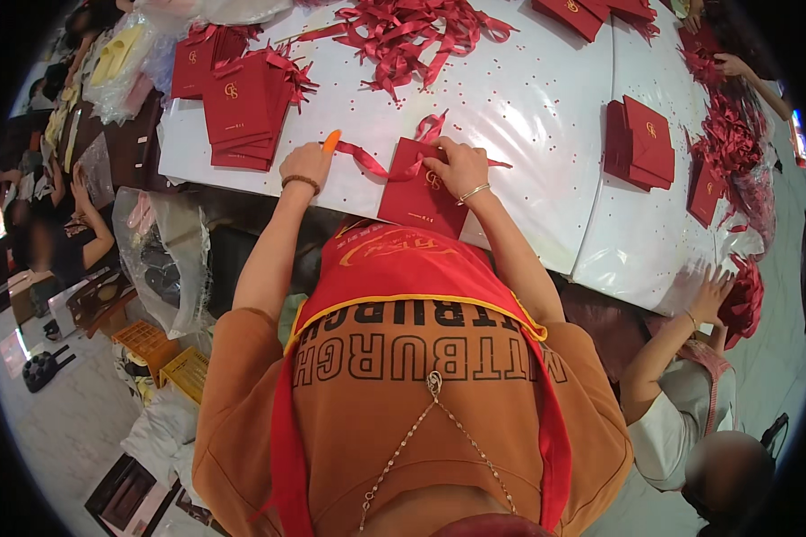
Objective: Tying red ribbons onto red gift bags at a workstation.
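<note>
A dark red card-like pouch (421, 199) with gold print lies at the table's near edge, in front of my red apron. My right hand (464, 168) rests over its upper right, thumb and fingers pinching the red ribbon (407, 170) that crosses it. The ribbon's loose tail runs left to my closed left hand (306, 166), which appears to grip its end. A bright orange piece (331, 141) sticks up at that hand's fingertips; whether it is a finger cover or a tool I cannot tell.
Stacked red pouches (246, 107) stand at the left, with another stack (640, 143) at the right. A heap of red ribbons (421, 36) lies at the far side. Co-workers' hands reach in at right, one (712, 294) beside bundled ribbon. Plastic bags (163, 259) hang left.
</note>
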`<state>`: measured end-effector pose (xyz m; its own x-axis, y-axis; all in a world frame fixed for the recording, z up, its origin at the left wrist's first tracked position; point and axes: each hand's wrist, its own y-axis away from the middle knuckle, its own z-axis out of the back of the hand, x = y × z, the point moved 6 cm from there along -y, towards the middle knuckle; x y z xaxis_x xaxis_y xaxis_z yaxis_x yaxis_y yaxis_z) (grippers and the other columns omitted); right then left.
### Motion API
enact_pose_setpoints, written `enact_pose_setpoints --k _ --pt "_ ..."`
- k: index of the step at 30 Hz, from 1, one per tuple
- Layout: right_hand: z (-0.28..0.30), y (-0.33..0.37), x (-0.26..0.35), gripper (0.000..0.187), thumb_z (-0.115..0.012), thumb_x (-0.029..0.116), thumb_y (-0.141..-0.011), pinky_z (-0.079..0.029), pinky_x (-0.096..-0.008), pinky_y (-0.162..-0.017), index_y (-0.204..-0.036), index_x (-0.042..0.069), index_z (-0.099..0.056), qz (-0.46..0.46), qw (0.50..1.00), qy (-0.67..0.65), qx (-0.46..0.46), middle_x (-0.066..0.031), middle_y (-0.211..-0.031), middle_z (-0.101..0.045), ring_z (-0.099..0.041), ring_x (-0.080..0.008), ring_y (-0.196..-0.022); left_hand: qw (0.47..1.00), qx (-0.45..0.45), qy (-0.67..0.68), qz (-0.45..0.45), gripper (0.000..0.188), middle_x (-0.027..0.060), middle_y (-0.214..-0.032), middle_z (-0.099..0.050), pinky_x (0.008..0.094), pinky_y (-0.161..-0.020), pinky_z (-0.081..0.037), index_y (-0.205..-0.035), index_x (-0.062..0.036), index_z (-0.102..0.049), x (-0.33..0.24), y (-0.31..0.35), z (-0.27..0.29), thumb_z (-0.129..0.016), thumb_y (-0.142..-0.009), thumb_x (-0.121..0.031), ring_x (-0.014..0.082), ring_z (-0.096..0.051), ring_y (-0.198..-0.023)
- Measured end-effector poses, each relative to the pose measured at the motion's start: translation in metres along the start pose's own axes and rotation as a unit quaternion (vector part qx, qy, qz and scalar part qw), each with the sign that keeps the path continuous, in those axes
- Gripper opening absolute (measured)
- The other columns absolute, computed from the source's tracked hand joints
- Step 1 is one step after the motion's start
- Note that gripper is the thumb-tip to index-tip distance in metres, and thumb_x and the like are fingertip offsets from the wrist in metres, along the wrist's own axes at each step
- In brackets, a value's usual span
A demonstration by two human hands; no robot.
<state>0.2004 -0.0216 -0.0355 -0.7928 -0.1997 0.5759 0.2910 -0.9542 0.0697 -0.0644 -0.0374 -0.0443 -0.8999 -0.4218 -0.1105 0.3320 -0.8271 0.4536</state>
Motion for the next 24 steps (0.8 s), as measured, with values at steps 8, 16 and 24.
enact_pose_setpoints --k 8,16,24 --pt "0.010 0.010 0.013 0.026 -0.068 0.030 -0.067 -0.032 -0.0373 -0.073 -0.088 0.016 -0.061 0.099 0.985 0.050 -0.135 -0.0014 -0.084 -0.056 -0.050 -0.0221 -0.084 0.978 -0.085 0.148 -0.117 0.023 0.0127 -0.076 -0.063 0.0371 -0.064 -0.047 -0.081 -0.0033 -0.060 -0.027 -0.024 0.008 -0.057 -0.077 -0.026 0.0280 -0.060 -0.069" --pt "0.019 0.009 0.030 0.027 -0.072 0.027 -0.061 -0.032 -0.0377 -0.071 -0.085 0.018 -0.063 0.080 0.987 0.113 -0.086 -0.0013 -0.084 -0.050 -0.045 -0.0204 -0.084 0.834 0.048 0.443 -0.326 0.008 0.0064 -0.077 -0.061 0.0219 -0.055 -0.045 -0.081 0.0012 -0.058 -0.137 0.015 -0.001 -0.059 -0.073 0.001 0.0088 -0.057 -0.065" --pt "0.051 0.036 0.001 0.027 -0.072 0.021 -0.061 -0.038 -0.0366 -0.069 -0.086 0.016 -0.063 0.039 0.988 0.102 -0.112 -0.0040 -0.086 -0.050 -0.048 -0.0232 -0.083 0.878 0.135 0.361 -0.284 0.012 0.0088 -0.063 -0.062 0.0248 -0.054 -0.046 -0.083 0.0003 -0.060 -0.148 0.017 -0.008 -0.057 -0.071 -0.002 0.0123 -0.058 -0.055"
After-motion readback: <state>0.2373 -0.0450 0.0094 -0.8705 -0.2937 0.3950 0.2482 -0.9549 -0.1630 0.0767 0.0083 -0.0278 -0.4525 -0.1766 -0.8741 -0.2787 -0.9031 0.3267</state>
